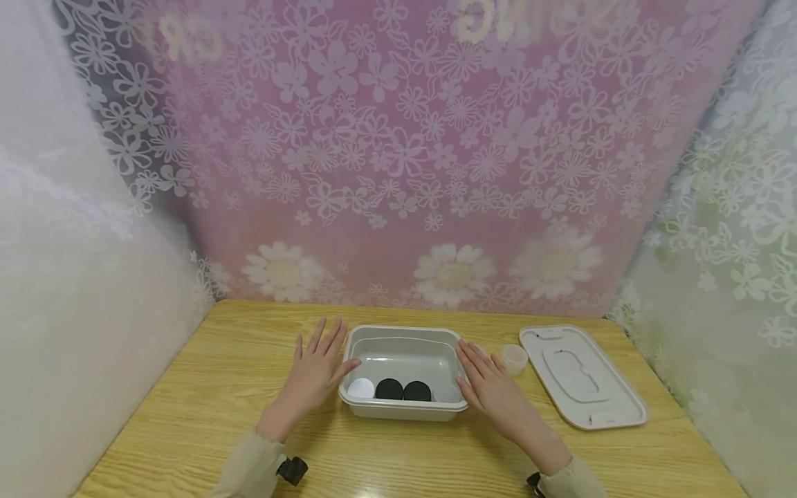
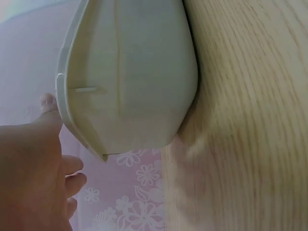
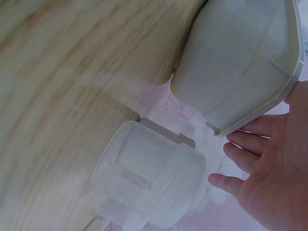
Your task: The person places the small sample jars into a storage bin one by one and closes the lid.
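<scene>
A light grey plastic tub (image 1: 405, 413) stands on the wooden table. Along its near inside wall sit a white round piece (image 1: 361, 389) and two black ones, the left black round piece (image 1: 389, 389) and the right black round piece (image 1: 418, 391). At the tub's left end is my left hand (image 1: 316, 368), fingers spread straight and thumb over the rim. My right hand (image 1: 495, 391) lies along the right end, its extended fingers right at the rim (image 3: 262, 113). Neither hand curls round anything.
Right of the tub stands a small translucent lidded cup (image 1: 515, 359), close to my right fingers. A pale lid (image 1: 585, 377) with a raised rim lies on the table (image 1: 205, 415) farther right. Flower-patterned curtains (image 1: 386, 173) hang behind and on the sides.
</scene>
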`<action>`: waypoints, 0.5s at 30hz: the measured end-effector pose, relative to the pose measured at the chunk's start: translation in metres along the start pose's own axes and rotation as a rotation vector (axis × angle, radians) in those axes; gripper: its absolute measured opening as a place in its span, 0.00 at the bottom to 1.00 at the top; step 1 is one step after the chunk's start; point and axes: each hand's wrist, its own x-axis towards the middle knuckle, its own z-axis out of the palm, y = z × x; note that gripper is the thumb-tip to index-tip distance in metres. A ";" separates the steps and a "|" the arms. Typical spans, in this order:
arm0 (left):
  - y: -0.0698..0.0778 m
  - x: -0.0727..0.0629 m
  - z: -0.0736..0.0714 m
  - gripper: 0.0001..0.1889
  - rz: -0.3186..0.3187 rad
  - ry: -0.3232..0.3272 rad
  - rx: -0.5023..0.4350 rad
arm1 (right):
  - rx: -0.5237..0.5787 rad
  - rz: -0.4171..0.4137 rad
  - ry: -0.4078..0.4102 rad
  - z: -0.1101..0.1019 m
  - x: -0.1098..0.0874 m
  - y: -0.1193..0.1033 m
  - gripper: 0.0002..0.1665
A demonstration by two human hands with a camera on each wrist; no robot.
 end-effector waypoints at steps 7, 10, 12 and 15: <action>0.003 -0.003 0.000 0.39 -0.003 -0.050 0.056 | 0.003 -0.001 -0.004 -0.001 0.000 -0.001 0.34; 0.007 -0.003 -0.003 0.37 0.004 -0.074 0.061 | 0.005 0.003 -0.015 -0.003 0.001 -0.001 0.34; 0.011 -0.003 -0.007 0.35 0.004 -0.095 0.063 | 0.005 0.005 -0.021 -0.003 0.001 -0.002 0.34; 0.014 -0.003 -0.010 0.34 -0.002 -0.116 0.073 | 0.002 0.003 -0.023 -0.003 0.001 -0.002 0.35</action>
